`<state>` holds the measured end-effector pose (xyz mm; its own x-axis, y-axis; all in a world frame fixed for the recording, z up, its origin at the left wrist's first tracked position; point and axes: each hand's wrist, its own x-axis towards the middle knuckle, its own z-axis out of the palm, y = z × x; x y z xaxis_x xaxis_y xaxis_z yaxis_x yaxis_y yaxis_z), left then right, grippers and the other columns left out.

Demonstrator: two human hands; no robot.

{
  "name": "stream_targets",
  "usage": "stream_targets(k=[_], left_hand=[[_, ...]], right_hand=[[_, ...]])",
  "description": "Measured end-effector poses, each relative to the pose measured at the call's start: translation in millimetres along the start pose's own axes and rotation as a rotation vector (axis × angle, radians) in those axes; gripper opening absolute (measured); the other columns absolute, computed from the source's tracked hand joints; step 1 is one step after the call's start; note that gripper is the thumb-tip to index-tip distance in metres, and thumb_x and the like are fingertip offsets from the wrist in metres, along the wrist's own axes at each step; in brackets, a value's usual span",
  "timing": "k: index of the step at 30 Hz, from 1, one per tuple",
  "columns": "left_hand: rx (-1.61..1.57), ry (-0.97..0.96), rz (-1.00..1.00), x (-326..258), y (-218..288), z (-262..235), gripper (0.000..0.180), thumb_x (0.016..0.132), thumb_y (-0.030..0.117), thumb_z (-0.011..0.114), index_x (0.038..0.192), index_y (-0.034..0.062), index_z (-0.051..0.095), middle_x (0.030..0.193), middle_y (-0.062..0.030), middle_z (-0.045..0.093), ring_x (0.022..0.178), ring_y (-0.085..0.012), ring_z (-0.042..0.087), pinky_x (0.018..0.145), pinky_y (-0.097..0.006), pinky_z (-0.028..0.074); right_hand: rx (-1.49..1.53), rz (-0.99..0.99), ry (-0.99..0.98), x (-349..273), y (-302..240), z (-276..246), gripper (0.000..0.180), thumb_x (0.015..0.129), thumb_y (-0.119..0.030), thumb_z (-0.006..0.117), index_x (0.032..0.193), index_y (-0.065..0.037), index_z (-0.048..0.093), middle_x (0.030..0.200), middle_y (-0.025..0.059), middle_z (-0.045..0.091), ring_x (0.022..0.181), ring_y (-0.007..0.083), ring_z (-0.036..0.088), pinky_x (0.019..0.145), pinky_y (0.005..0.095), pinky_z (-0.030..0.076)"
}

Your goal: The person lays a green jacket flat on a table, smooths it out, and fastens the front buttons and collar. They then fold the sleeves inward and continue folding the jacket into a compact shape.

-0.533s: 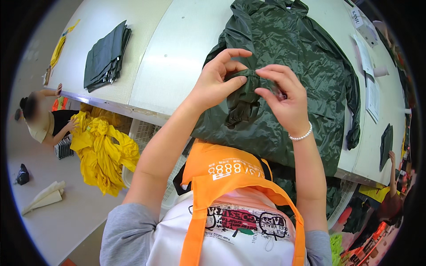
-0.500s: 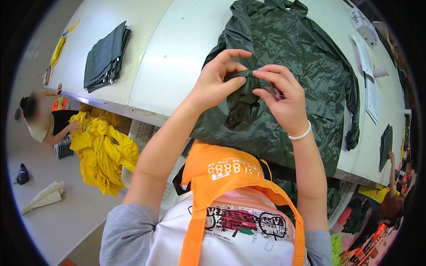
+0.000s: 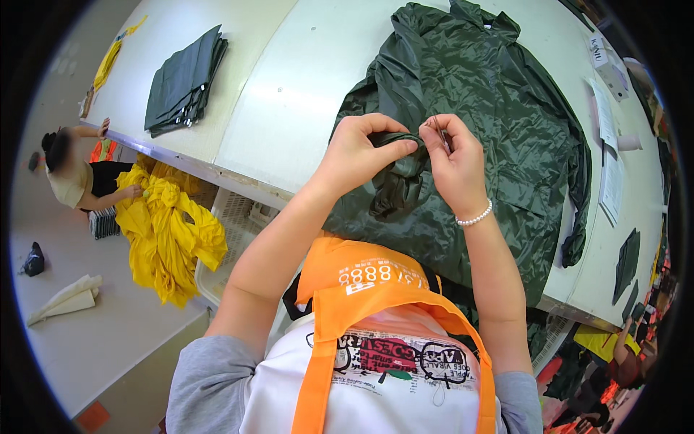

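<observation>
A dark green rain jacket (image 3: 491, 123) lies spread on the white table (image 3: 303, 94), its hem hanging over the near edge. My left hand (image 3: 358, 152) and my right hand (image 3: 455, 163) are raised close together above it. Both pinch a small bunched piece of the same green fabric (image 3: 397, 181), which hangs down between them. A bead bracelet (image 3: 473, 215) circles my right wrist. An orange apron strap (image 3: 361, 289) crosses my chest.
A stack of folded dark garments (image 3: 181, 83) lies at the table's far left. A heap of yellow cloth (image 3: 170, 224) fills a white basket (image 3: 231, 217) under the table. Another person (image 3: 79, 177) crouches at the left. Papers (image 3: 607, 145) lie at the right.
My two hands have drawn closer together on the bunched fabric. The jacket on the table has stayed put.
</observation>
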<state>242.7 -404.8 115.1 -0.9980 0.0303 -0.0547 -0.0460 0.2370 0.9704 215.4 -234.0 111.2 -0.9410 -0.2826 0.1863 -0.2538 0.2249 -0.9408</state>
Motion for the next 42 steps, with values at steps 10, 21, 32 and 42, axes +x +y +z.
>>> stream_targets(k=[10,21,32,42], left_hand=[[0.132,0.025,-0.005,-1,7,2,0.018,0.075,0.011,0.074,0.085,-0.0026,0.069,0.076,-0.0031,0.067,0.069,-0.0059,0.056,0.062,-0.020,0.045],[0.230,0.010,0.084,1,14,7,0.019,0.072,0.011,0.073,0.084,-0.0026,0.068,0.075,-0.0069,0.067,0.070,-0.0084,0.058,0.064,-0.023,0.046],[0.098,-0.037,0.025,2,10,3,0.019,0.072,0.005,0.072,0.089,-0.0022,0.068,0.081,-0.0063,0.068,0.074,-0.0095,0.060,0.069,-0.023,0.048],[0.221,-0.007,0.137,1,3,8,0.020,0.071,0.005,0.072,0.089,-0.0018,0.068,0.083,-0.0089,0.069,0.077,-0.0135,0.062,0.073,-0.025,0.048]], right_hand=[[-0.110,0.088,-0.220,-11,-14,-33,0.016,0.086,-0.010,0.064,0.093,0.001,0.055,0.086,0.0074,0.057,0.072,0.0136,0.055,0.065,0.0253,0.046],[-0.337,-0.076,-0.177,-8,-21,-28,0.016,0.085,-0.014,0.066,0.091,-0.002,0.057,0.084,0.0105,0.058,0.071,0.0229,0.061,0.062,0.0295,0.049],[0.224,0.252,-0.111,-10,4,-31,0.025,0.077,-0.006,0.074,0.101,-0.003,0.065,0.083,-0.0023,0.060,0.069,0.0037,0.052,0.060,0.0186,0.043],[-0.042,0.092,-0.099,-14,-12,-14,0.006,0.083,0.002,0.063,0.085,0.002,0.057,0.078,0.0016,0.055,0.066,0.0059,0.050,0.059,0.0205,0.041]])
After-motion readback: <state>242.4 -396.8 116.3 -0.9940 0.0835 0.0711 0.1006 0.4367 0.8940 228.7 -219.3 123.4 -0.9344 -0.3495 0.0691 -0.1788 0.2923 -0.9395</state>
